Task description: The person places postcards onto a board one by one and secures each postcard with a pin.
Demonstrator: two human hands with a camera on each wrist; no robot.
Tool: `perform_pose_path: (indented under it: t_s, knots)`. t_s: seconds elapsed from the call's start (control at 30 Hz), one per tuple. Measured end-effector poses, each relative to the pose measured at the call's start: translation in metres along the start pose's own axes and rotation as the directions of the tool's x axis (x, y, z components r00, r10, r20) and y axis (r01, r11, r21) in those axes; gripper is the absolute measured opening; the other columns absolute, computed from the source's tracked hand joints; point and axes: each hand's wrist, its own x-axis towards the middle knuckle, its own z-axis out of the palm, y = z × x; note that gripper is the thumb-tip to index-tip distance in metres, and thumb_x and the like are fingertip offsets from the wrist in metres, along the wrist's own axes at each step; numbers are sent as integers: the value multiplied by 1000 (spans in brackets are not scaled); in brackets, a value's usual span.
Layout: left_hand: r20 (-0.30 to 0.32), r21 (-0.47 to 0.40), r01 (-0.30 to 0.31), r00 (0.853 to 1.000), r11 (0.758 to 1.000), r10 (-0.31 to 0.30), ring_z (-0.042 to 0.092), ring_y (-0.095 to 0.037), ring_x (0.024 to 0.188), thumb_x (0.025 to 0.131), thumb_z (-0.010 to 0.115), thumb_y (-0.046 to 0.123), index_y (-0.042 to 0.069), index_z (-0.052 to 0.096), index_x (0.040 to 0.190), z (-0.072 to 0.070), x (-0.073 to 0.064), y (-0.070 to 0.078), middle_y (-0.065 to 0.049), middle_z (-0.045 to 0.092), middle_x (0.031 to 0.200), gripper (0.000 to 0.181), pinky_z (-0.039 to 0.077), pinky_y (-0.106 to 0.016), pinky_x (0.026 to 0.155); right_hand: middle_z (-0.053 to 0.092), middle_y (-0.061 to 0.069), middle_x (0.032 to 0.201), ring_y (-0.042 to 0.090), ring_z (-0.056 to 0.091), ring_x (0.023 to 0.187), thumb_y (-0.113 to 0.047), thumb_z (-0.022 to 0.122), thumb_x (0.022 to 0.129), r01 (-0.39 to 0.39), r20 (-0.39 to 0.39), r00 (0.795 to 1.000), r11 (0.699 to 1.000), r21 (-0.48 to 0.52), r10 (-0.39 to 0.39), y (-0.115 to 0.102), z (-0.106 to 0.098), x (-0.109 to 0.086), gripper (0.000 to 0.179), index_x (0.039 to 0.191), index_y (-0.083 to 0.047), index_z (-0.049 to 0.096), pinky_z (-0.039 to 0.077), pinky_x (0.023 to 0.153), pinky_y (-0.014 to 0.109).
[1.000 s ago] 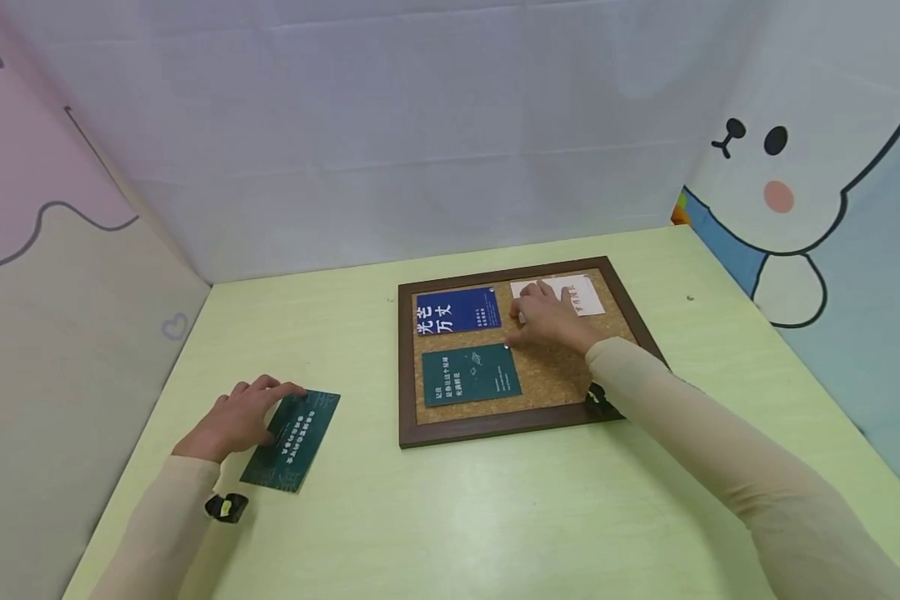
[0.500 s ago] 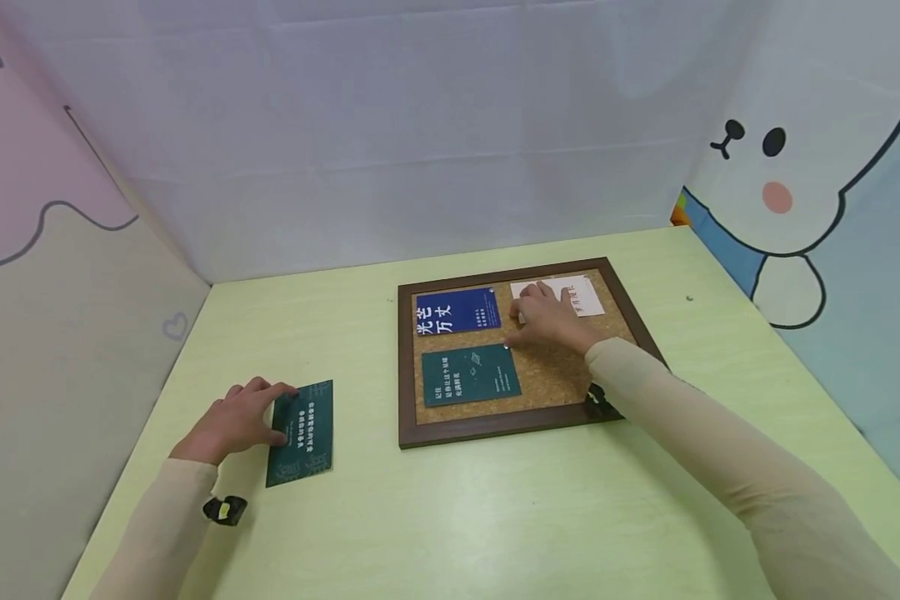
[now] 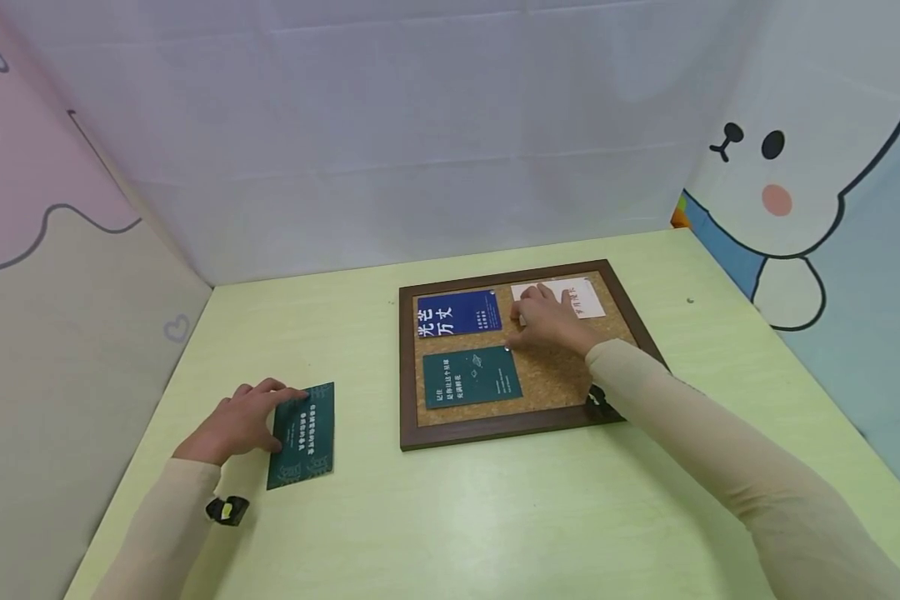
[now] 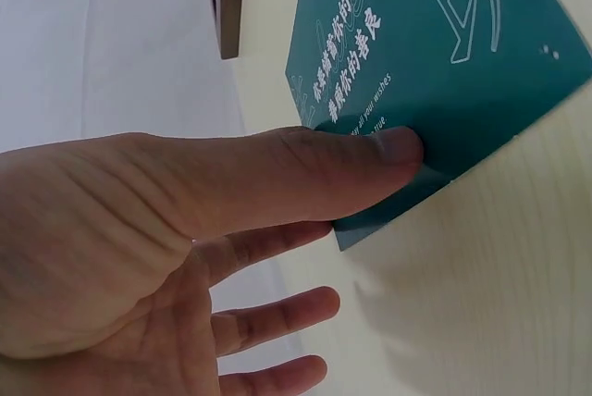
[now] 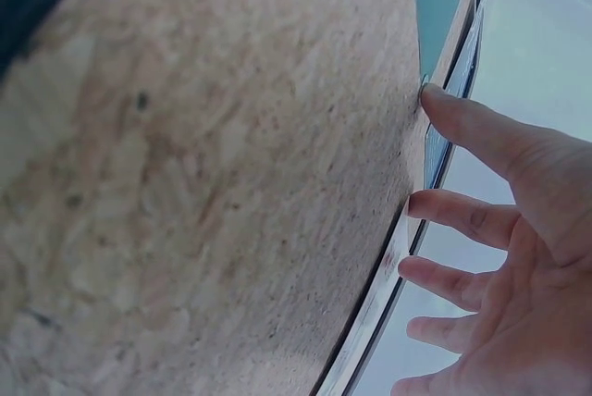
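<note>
Thumb and index fingertip of my left hand (image 3: 242,422) rest on a dark green card (image 3: 311,450) with white lettering, lying on the table. The left wrist view shows the thumb laid out along the card (image 4: 518,81) near its edge, the other fingers extended. On a framed cork board (image 3: 555,371), my right hand (image 3: 546,323) spreads its fingers. Its thumb touches a small pin (image 3: 507,347) at the corner of another green card (image 3: 468,379). Its other fingertips reach a white card (image 3: 588,300), which they partly cover.
A blue card (image 3: 457,312) with large white characters sits on the board's far left, a pin at its corner. The board's dark wooden frame (image 3: 407,375) lies on the pale table (image 3: 465,517). A white cloth (image 3: 435,142) hangs behind, with printed panels at the sides.
My left hand has turned its green card from a slant to nearly straight and shifted it slightly right. The right hand has stayed in place.
</note>
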Motion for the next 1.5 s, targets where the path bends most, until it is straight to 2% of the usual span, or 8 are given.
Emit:
perform_pose_path:
  t_s: [0.17,0.37,0.73,0.83,0.93,1.1,1.3,1.5]
  knots:
    - [-12,-9,24,1000,1000,-24,46,-45,113,67,89,16,16,58,135,-1,0,2,-18,52,130,75,40,-68,90,47,12,136,35,32,137,-41,79,80,6,-5,1000,1000,5,-6,1,1,0,41,102,-9,67,4,112,71]
    - [-27,-16,59,998,998,-60,47,-42,106,66,90,29,13,58,134,-1,-2,2,-19,54,122,76,40,-67,88,48,11,135,34,34,134,-42,79,80,9,-9,1000,1000,0,-9,1,1,0,40,100,-9,67,5,111,71]
    - [-57,-26,101,993,995,-102,48,-39,102,69,84,48,8,53,135,6,-1,1,-21,53,116,83,42,-64,86,48,12,136,34,33,135,-41,79,81,11,-6,1000,1000,-2,-11,0,1,1,41,102,-9,66,5,112,71]
    - [-70,-28,83,994,996,-84,48,-40,101,70,85,42,10,54,134,4,0,0,-22,53,117,78,43,-64,84,48,12,135,34,34,134,-41,79,81,13,-8,1000,1000,-7,-13,0,2,1,41,103,-9,66,5,111,71]
    - [-89,-23,46,995,999,-48,49,-40,102,73,85,29,13,56,134,3,2,-2,-19,54,117,69,45,-63,84,48,12,136,35,33,135,-41,79,81,9,-7,1000,1000,-11,-9,1,3,2,41,104,-9,66,5,112,71]
    - [-81,-8,-5,997,1000,5,50,-39,102,76,82,14,14,60,133,4,5,-3,-17,56,118,61,48,-62,83,48,12,136,35,33,135,-41,78,82,6,2,1000,1000,-11,-6,0,3,2,42,106,-8,67,5,112,71]
    - [-85,0,-1,996,1000,2,50,-39,101,77,82,13,12,61,131,6,7,-2,-17,57,116,58,49,-61,82,48,12,136,35,34,135,-42,78,82,2,-5,1000,1000,-16,-2,0,2,2,42,106,-9,67,6,112,70]
    - [-78,-1,25,997,1000,-25,50,-38,99,78,82,20,10,60,131,6,8,-3,-17,58,115,58,48,-61,83,48,12,136,34,34,135,-42,78,82,2,-2,1000,1000,-13,-2,-1,2,2,42,106,-9,67,6,112,71]
